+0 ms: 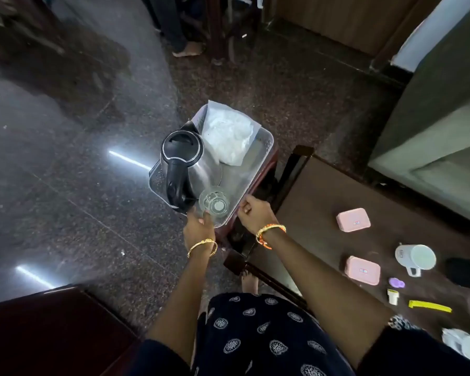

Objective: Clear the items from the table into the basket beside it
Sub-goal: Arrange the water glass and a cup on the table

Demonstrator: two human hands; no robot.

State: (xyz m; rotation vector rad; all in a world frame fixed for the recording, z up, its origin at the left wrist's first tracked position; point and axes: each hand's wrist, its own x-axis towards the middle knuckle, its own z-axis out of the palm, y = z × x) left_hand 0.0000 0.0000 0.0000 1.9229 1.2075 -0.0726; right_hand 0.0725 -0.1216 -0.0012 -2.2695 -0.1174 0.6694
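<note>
A clear plastic basket (248, 177) rests on a dark red stool beside the brown table (318, 207). Inside it stand a steel kettle (182, 164) with a black lid and handle, a crumpled clear plastic bag (228, 134) and a drinking glass (214, 203) at the near end. My left hand (198, 226) grips the basket's near corner, right by the glass. My right hand (253, 213) is curled on the basket's near right rim. Two pink boxes (353, 219) (363, 270), a white mug (415, 257) and a yellow strip (429, 306) lie on the table.
A small purple lid (396, 282), a small white piece (393, 296), a black object (464, 272) and white things (461, 343) lie on the table's right part. Polished stone floor spreads to the left. A person's foot (187, 50) and chair legs are beyond the basket.
</note>
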